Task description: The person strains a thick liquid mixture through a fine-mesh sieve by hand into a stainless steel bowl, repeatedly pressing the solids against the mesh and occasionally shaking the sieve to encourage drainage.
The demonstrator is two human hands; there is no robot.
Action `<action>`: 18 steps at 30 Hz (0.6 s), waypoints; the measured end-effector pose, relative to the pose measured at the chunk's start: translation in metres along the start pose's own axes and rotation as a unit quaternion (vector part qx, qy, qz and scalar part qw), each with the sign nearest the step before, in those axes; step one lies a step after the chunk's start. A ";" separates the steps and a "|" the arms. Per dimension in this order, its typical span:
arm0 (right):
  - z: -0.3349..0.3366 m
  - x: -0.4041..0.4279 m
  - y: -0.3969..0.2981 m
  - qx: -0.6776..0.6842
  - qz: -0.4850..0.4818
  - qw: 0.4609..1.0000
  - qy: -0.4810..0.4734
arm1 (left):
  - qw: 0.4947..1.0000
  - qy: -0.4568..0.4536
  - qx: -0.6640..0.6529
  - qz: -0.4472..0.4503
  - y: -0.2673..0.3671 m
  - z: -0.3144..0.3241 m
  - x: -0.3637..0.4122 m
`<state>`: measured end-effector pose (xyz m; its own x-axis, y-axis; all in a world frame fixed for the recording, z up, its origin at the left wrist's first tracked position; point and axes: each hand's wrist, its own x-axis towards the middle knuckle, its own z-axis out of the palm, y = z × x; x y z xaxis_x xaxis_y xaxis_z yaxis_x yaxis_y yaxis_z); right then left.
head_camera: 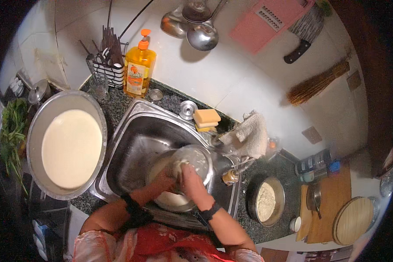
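Over the steel sink [134,163], my left hand [166,179] and my right hand [191,181] press together around a pale, wet lump [182,163]. Motion blur hides the fingertips and most of the left fingers. Right behind the hands is a round metal vessel [210,167] with whitish residue inside; whether it is a bowl or a strainer cannot be told. Beneath the hands, a metal bowl [175,207] holds milky liquid. A large metal basin [101,147] of creamy liquid stands left of the sink. To the right, a round metal pan [283,199] contains a pale, lumpy mass.
Behind the sink are an orange dish soap bottle [136,77], stacked sponges [207,117] and a cloth [249,136] draped by the faucet. Wooden boards [329,209], a small white cup [295,224] and a small saucepan [313,196] lie right. Leafy greens [12,131] are far left.
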<state>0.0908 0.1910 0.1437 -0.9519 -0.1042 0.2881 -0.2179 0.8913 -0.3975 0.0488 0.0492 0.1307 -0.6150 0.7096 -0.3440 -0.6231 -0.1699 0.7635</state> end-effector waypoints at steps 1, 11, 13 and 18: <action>-0.005 -0.001 -0.006 0.000 -0.001 1.000 -0.002 | 1.000 0.001 -0.002 0.001 -0.001 -0.005 0.003; 0.008 -0.006 -0.009 -0.029 0.166 0.982 -0.089 | 0.977 -0.030 0.166 0.131 0.008 -0.002 -0.011; 0.008 -0.007 -0.008 -0.027 0.159 0.983 -0.089 | 0.986 -0.032 0.136 0.095 0.006 -0.003 -0.012; 0.014 -0.005 0.006 0.062 0.137 0.986 -0.076 | 0.976 -0.055 0.174 0.117 0.005 -0.007 -0.013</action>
<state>0.0916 0.1904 0.1279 -0.9979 0.0593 0.0256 0.0356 0.8357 -0.5480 0.0502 0.0347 0.1357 -0.6542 0.7508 -0.0914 -0.2580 -0.1079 0.9601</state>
